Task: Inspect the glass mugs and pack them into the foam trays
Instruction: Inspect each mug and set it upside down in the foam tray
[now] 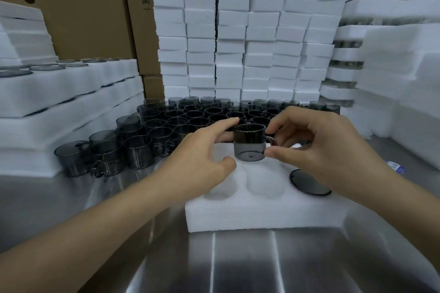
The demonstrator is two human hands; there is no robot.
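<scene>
A smoky grey glass mug hangs upright just above the white foam tray, its handle pointing right. My right hand pinches it by the handle side, thumb below and fingers at the rim. My left hand touches the mug's left side, forefinger at the rim and thumb low near the base. The tray shows round empty wells in front of the mug, and one mug sits sunk in the well at the right, partly behind my right wrist.
Many loose grey mugs crowd the steel table behind and left of the tray. Filled foam trays are stacked at the left, cardboard boxes behind them. Foam stacks wall the back and right.
</scene>
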